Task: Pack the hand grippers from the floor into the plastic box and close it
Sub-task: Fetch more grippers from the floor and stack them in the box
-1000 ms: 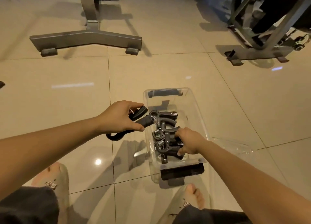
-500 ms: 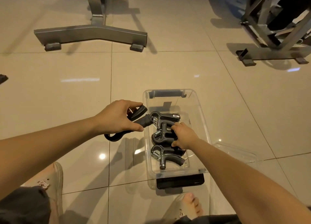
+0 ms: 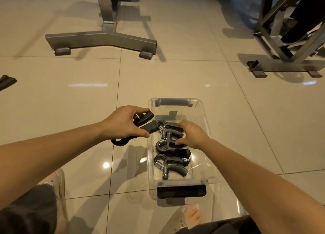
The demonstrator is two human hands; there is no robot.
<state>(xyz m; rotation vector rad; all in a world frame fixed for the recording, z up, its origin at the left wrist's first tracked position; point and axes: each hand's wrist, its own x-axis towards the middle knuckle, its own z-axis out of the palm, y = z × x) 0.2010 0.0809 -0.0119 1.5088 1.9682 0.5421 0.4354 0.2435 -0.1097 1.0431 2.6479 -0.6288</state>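
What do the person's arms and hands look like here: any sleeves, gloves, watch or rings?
The left arm and right arm are bare as far as the frame shows, with no sleeve in view. The left hand and right hand wear no gloves. No watch, bracelet or ring is visible.
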